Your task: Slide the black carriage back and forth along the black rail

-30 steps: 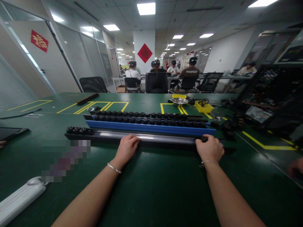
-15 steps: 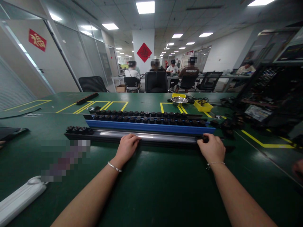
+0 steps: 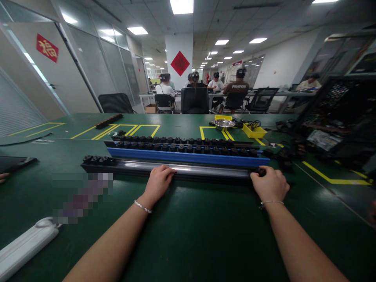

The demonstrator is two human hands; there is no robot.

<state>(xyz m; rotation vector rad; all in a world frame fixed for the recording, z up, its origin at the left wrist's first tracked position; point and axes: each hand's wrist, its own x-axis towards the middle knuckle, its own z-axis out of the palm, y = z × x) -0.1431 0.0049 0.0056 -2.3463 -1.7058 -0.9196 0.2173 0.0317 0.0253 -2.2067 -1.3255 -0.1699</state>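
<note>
A long, shiny black rail lies crosswise in front of me, with a few small black knobbed parts seated at its left end. My left hand is closed on the rail's near edge, left of its middle, fingertips on the top. Toward the right end, my right hand pinches a small black part at the rail, partly hidden by the fingers. Just behind is a blue rail with rows of similar black parts along it.
On the green table are a metal bowl, a yellow bin with cables, a dark strip and a white power strip. A dark rack stands at right. People sit at desks beyond; another person's hand shows at far left.
My right hand has shifted right along the rail with the small black part. The left hand keeps its place on the rail. The view has moved slightly.
</note>
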